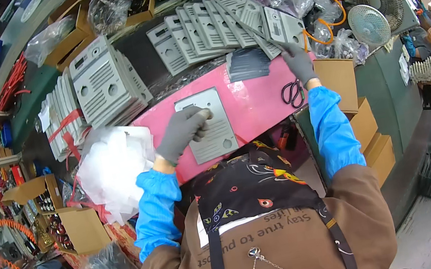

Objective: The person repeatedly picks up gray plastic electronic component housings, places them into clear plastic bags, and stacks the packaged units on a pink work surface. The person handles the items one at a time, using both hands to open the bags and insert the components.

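Observation:
My left hand [186, 132], in a grey glove, hangs over a flat grey panel [213, 128] with slots and round holes. Its fingers are curled together; whatever they pinch, if anything, is hidden. The panel lies on a pink mat [175, 168] in front of me. My right hand [299, 62], gloved alike, reaches to the right end of a fanned row of similar panels [209, 28]. Its fingers close on the near edge of a slanted panel [264, 42], partly hiding it. Just left of that hand rests a stack of dark bluish sheets [248, 64].
Black-handled scissors [292, 93] lie at the mat's right. Panel stacks [105, 87] and crumpled white sheeting [116, 171] stand at the left. Cardboard boxes [336, 83] border my right arm. Beyond are an orange coiled cord [341, 8] and a fan [369, 25].

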The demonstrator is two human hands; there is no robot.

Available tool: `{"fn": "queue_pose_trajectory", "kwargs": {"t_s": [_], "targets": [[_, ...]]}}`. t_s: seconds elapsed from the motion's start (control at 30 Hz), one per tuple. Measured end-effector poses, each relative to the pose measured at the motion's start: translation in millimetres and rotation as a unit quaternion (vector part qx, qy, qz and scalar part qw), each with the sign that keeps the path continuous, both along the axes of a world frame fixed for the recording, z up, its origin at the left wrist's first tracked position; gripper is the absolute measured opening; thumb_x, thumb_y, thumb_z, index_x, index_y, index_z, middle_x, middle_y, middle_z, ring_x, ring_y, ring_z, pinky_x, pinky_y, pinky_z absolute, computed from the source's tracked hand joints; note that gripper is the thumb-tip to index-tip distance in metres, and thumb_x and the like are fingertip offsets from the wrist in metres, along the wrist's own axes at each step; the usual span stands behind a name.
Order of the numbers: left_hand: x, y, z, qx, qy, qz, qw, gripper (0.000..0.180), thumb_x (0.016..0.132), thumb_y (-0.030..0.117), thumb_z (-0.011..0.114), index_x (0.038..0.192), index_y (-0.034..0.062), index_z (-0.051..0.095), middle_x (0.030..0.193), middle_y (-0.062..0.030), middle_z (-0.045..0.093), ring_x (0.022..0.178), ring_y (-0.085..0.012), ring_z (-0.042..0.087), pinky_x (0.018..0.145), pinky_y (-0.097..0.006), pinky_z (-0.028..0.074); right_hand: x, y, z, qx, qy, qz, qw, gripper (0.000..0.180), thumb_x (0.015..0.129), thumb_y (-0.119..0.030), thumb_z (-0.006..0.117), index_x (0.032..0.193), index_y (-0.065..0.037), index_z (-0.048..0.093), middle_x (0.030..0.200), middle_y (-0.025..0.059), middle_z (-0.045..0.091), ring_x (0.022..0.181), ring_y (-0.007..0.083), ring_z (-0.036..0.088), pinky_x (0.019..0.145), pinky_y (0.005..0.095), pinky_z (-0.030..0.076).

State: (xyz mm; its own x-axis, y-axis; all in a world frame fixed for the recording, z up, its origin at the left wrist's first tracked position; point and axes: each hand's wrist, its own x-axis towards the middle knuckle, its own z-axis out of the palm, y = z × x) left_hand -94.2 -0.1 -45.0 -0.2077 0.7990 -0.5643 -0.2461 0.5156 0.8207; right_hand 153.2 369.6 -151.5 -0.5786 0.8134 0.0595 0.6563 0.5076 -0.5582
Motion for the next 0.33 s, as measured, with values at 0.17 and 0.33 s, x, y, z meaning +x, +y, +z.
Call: {"fn": "queue_pose_trajectory", "kwargs": {"t_s": [0.17,0.33], "targets": [[32,91,-13,0.023,-0.011,-0.052,0.998,0.044,0.092,0.038,0.063,0.115,0.0000,0.066,0.083,-0.0018,0.061,0.069,-0.0078,0.055,0.061,-0.024,0.048,-24,88,33,0.108,0.032,0.045,0.993,0.038,0.090,-0.025,0.061,0.126,-0.011,0.063,0.122,0.0165,0.065,0.111,0.0353,0.063,0.097,0.0414,0.049],[70,202,-52,0.029,-0.001,-0.074,0.997,0.080,0.088,0.049,0.068,0.147,0.0021,0.041,0.139,-0.0161,0.054,0.111,-0.0200,0.061,0.091,-0.030,0.051,-41,177,24,-0.025,-0.101,0.046,0.993,0.057,0.087,-0.042,0.065,0.135,-0.012,0.057,0.132,0.0167,0.061,0.124,0.0303,0.057,0.105,0.0388,0.043]]}}
